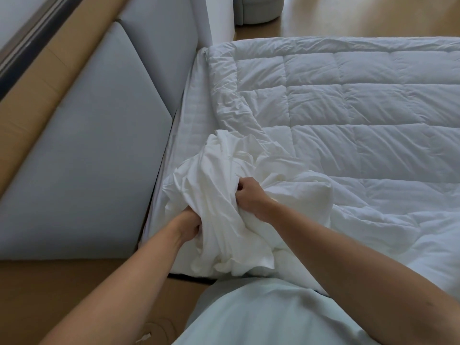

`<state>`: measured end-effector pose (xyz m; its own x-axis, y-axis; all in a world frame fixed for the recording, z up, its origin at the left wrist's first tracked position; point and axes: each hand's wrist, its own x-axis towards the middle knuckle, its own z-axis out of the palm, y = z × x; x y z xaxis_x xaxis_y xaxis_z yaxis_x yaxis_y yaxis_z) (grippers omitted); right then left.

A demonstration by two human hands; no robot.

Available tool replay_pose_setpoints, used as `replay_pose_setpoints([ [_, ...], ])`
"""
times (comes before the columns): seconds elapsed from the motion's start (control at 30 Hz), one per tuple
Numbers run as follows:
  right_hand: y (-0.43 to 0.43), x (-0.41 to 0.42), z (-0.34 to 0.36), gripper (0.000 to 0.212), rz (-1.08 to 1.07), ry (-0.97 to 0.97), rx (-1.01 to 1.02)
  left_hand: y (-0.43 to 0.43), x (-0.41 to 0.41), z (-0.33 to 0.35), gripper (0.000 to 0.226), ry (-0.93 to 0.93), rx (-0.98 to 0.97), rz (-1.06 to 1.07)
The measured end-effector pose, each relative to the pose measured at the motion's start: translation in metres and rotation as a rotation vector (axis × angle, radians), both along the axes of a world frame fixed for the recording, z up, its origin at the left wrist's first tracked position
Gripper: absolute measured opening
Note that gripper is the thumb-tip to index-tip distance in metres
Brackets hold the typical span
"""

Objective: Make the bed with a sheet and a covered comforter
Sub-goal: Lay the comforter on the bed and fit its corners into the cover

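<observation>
A white quilted comforter (348, 115) lies spread over the bed, its near corner crumpled at the head end. A bunched white duvet cover (221, 185) sits on that corner. My left hand (189, 226) is clenched in the cover's lower left folds. My right hand (251, 195) grips the fabric just to the right, with the comforter corner bulging beside it. A strip of white sheet (196, 100) shows on the mattress between the comforter and the headboard.
A padded grey headboard (99, 135) runs along the left, against a tan wall panel (62, 63). Wooden floor (373, 13) lies beyond the far side of the bed, with a grey round stool (258, 8) at the top.
</observation>
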<state>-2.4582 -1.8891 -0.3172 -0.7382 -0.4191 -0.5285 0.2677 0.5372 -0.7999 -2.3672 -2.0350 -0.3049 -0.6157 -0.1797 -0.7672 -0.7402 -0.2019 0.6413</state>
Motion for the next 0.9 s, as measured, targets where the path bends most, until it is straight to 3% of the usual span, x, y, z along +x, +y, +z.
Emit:
replay_pose_setpoints([
  [0.07,0.002,0.005,0.001,0.018,-0.039,0.197,0.074,0.007,-0.001,0.000,0.027,-0.002,-0.006,0.061],
  [0.13,0.009,0.019,0.010,0.015,-0.226,0.436,0.120,0.019,-0.004,0.003,0.020,0.004,0.000,0.114],
  [0.17,0.014,0.027,0.016,0.015,-0.285,0.455,0.078,0.027,-0.007,0.007,0.018,0.017,0.011,0.136],
  [0.2,0.018,0.033,0.020,0.023,-0.251,0.395,0.042,0.034,-0.010,0.010,0.019,0.035,0.014,0.164],
  [0.3,0.030,0.047,0.028,0.077,-0.001,0.046,-0.044,0.058,-0.015,0.014,0.027,0.072,0.027,0.283],
  [0.33,0.036,0.046,0.028,0.080,-0.001,-0.037,-0.113,0.064,-0.014,0.014,0.027,0.068,0.016,0.306],
  [0.4,0.052,0.043,0.025,0.057,-0.070,-0.144,-0.201,0.076,-0.013,0.013,0.024,0.059,0.004,0.303],
  [0.47,0.065,0.042,0.018,0.028,-0.182,-0.100,-0.191,0.085,-0.012,0.016,0.020,0.064,0.004,0.281],
  [0.53,0.075,0.045,0.012,0.015,-0.308,-0.070,-0.225,0.088,-0.011,0.020,0.023,0.067,0.020,0.305],
  [0.67,0.111,0.042,-0.007,0.016,-0.571,-0.270,-0.298,0.072,-0.003,0.025,0.030,-0.005,0.057,0.412],
  [0.9,0.185,0.023,-0.035,0.032,-0.488,-0.221,-0.158,0.083,0.021,0.020,0.018,-0.031,0.015,0.579],
])
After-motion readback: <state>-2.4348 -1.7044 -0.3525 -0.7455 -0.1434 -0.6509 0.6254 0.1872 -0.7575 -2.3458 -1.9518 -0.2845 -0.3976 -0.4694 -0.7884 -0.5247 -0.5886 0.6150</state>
